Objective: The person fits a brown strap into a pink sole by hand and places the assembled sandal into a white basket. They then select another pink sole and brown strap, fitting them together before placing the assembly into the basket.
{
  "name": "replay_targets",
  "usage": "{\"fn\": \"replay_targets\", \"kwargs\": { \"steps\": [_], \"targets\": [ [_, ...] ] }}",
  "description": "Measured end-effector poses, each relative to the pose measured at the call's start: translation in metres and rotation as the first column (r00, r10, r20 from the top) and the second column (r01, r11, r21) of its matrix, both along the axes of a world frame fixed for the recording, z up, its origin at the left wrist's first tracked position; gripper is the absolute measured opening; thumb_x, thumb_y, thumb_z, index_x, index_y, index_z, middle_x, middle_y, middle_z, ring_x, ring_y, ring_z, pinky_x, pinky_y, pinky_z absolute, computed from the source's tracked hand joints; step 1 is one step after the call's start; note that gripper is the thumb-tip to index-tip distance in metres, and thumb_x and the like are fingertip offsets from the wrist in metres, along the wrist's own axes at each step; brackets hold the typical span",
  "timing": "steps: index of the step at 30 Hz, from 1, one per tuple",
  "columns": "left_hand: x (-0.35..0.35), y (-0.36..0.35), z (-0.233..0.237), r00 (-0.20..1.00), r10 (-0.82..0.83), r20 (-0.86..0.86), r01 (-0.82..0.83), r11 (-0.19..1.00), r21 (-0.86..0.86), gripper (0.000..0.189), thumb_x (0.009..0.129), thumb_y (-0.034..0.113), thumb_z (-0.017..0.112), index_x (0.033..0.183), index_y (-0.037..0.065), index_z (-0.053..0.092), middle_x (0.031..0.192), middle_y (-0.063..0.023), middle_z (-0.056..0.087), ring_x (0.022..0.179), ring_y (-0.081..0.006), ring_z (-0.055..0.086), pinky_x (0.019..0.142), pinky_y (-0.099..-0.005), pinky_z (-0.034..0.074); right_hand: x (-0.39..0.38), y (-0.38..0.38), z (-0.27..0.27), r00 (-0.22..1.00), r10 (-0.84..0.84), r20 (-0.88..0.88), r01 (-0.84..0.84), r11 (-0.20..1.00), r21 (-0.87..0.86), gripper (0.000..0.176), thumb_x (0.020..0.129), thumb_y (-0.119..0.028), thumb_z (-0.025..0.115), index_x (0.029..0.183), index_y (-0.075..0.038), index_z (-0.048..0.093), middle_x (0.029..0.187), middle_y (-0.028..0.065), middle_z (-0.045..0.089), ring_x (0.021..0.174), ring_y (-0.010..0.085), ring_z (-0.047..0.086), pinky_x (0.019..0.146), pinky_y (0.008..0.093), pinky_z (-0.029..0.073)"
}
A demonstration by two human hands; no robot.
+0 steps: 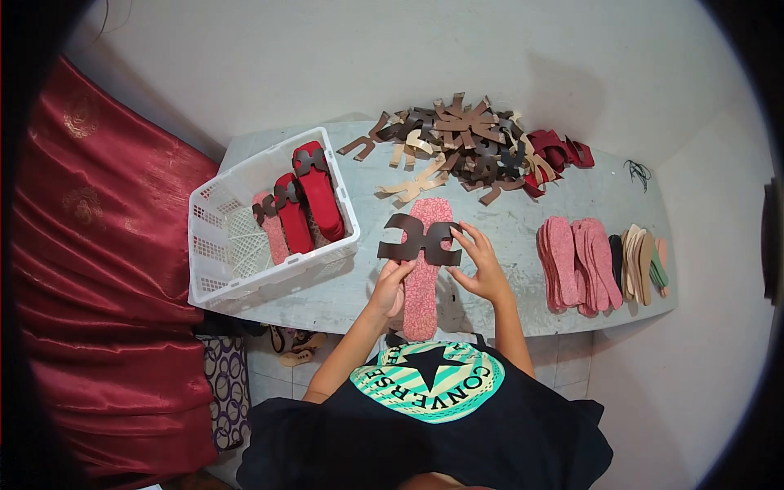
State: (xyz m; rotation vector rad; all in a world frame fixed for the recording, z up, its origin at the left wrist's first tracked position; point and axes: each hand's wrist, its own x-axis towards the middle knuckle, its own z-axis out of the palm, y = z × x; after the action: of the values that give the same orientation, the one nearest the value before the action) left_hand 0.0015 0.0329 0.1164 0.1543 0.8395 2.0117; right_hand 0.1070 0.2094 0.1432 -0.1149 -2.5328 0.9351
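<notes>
A pink speckled shoe sole [420,302] is held upright in front of me, over the table's front edge. Across its upper half lies a dark brown H-shaped sandal strap [424,243], its ends sticking out on both sides. My left hand [392,286] is closed on the sole's left edge, thumb just below the strap; its other fingers are partly hidden. At the strap's right end is my right hand [483,265], thumb and fingers spread apart, fingertips touching or very near the strap.
A white plastic basket [214,287] holding several red and pink sandals stands left. Behind, brown, beige and black straps [478,147] form a pile beside dark red straps [559,153]. Pink soles [559,263] and beige soles [635,265] are stacked right on the grey table [367,314].
</notes>
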Motion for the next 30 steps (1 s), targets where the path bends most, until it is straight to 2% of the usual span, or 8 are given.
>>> {"fn": "replay_targets", "kwargs": {
  "steps": [6, 8, 11, 15, 21, 23, 26, 30],
  "targets": [
    [0.004, 0.000, -0.002, 1.000, 0.011, -0.002, -0.011, 1.000, -0.021, 0.036, 0.089, 0.006, 0.046, 0.124, 0.001, 0.041, 0.120, -0.0070, 0.050, 0.109, -0.0143, 0.050, 0.093, -0.0288, 0.039, 0.004, -0.001, 0.001, 0.999, 0.003, -0.039, -0.003, 1.000, 0.005, 0.064, 0.068, -0.011, 0.069, 0.127, -0.011, 0.047, 0.136, 0.0155, 0.035, 0.119, 0.0320, 0.042, 0.097, 0.0409, 0.036],
    [0.004, 0.001, -0.001, 1.000, 0.022, 0.009, -0.022, 1.000, -0.011, 0.035, 0.089, 0.006, 0.046, 0.124, 0.000, 0.042, 0.120, -0.0069, 0.051, 0.109, -0.0143, 0.050, 0.093, -0.0288, 0.039, 0.006, -0.002, -0.002, 1.000, 0.003, -0.014, -0.004, 0.995, -0.100, 0.061, 0.069, -0.006, 0.068, 0.126, -0.010, 0.048, 0.133, 0.0152, 0.037, 0.108, 0.0284, 0.051, 0.090, 0.0373, 0.042],
    [0.005, 0.002, 0.006, 0.999, 0.038, 0.000, -0.038, 0.999, -0.029, 0.035, 0.089, 0.006, 0.047, 0.123, 0.000, 0.043, 0.118, -0.0068, 0.052, 0.108, -0.0142, 0.050, 0.093, -0.0288, 0.039, 0.006, -0.004, -0.003, 0.999, 0.009, -0.033, -0.014, 0.991, -0.137, 0.059, 0.070, -0.006, 0.068, 0.125, -0.010, 0.049, 0.131, 0.0138, 0.039, 0.098, 0.0245, 0.056, 0.083, 0.0339, 0.046],
    [0.003, 0.000, 0.003, 0.999, 0.051, -0.001, -0.051, 0.998, -0.031, 0.032, 0.088, 0.006, 0.048, 0.119, 0.001, 0.046, 0.114, -0.0070, 0.054, 0.106, -0.0143, 0.052, 0.092, -0.0287, 0.040, 0.006, -0.007, 0.001, 0.999, 0.012, -0.031, -0.017, 0.987, -0.160, 0.057, 0.070, -0.007, 0.069, 0.124, -0.010, 0.050, 0.131, 0.0134, 0.040, 0.093, 0.0228, 0.057, 0.082, 0.0328, 0.047],
    [0.002, -0.003, -0.012, 0.992, 0.120, 0.045, -0.117, 0.991, -0.061, 0.031, 0.087, 0.006, 0.050, 0.117, 0.001, 0.047, 0.111, -0.0069, 0.056, 0.105, -0.0143, 0.052, 0.091, -0.0294, 0.041, 0.005, -0.006, 0.006, 0.999, 0.014, -0.052, -0.016, 0.999, -0.046, 0.051, 0.069, -0.008, 0.069, 0.118, -0.011, 0.056, 0.125, 0.0121, 0.047, 0.080, 0.0203, 0.055, 0.073, 0.0313, 0.047],
    [0.003, -0.004, -0.007, 0.992, 0.120, 0.050, -0.117, 0.991, -0.063, 0.031, 0.087, 0.006, 0.050, 0.117, 0.001, 0.047, 0.111, -0.0067, 0.056, 0.105, -0.0144, 0.052, 0.092, -0.0296, 0.040, 0.005, -0.006, 0.008, 0.997, 0.010, -0.076, -0.003, 0.996, 0.087, 0.047, 0.068, -0.009, 0.069, 0.113, -0.013, 0.060, 0.122, 0.0091, 0.050, 0.076, 0.0199, 0.053, 0.070, 0.0309, 0.047],
    [0.006, -0.002, 0.005, 0.987, 0.160, 0.014, -0.159, 0.985, -0.074, 0.032, 0.087, 0.006, 0.049, 0.118, 0.002, 0.046, 0.112, -0.0064, 0.055, 0.105, -0.0149, 0.052, 0.093, -0.0298, 0.040, 0.009, -0.008, 0.006, 0.999, -0.026, -0.026, 0.027, 0.999, 0.047, 0.044, 0.069, -0.015, 0.067, 0.113, -0.020, 0.061, 0.123, 0.0037, 0.050, 0.078, 0.0194, 0.053, 0.075, 0.0324, 0.044],
    [0.003, -0.006, 0.000, 0.992, 0.117, 0.045, -0.117, 0.993, -0.010, 0.033, 0.086, 0.007, 0.049, 0.119, 0.003, 0.046, 0.116, -0.0063, 0.053, 0.107, -0.0153, 0.051, 0.093, -0.0294, 0.040, 0.008, -0.008, 0.007, 0.998, -0.023, -0.055, 0.028, 0.996, 0.088, 0.043, 0.067, -0.010, 0.069, 0.110, -0.016, 0.063, 0.122, 0.0051, 0.052, 0.079, 0.0192, 0.052, 0.070, 0.0310, 0.047]
  ]
}}
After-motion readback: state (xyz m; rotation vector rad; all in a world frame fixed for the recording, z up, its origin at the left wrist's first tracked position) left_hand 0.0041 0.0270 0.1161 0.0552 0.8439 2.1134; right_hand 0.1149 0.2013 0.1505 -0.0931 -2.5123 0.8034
